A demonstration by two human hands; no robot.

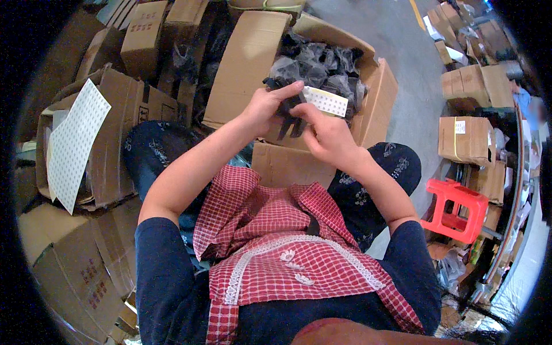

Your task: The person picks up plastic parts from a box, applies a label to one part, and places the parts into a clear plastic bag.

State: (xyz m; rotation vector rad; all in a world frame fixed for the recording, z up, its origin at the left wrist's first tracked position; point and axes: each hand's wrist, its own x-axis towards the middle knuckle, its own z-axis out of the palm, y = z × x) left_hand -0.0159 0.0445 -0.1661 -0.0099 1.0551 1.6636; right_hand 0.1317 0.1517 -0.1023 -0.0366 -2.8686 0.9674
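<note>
My left hand (265, 110) is closed around a black part (292, 122) with slim prongs hanging down; its exact kind I cannot make out. My right hand (332, 138) pinches at the same part from the other side, fingers bent, fingertips partly hidden. Just beyond the right hand's knuckles shows a small white label sheet (326, 102) with rows of tiny dark marks; whether a hand holds it is unclear. Both hands are over the near side of an open cardboard box (380, 98), full of dark items in clear plastic bags (315, 68).
A larger label sheet (78, 146) lies on an open carton at left. Closed cartons (142, 37) are stacked at the far left. To the right are a red plastic stool (456, 210), a strapped carton (464, 140) and cluttered shelving. Grey floor (397, 34) runs between.
</note>
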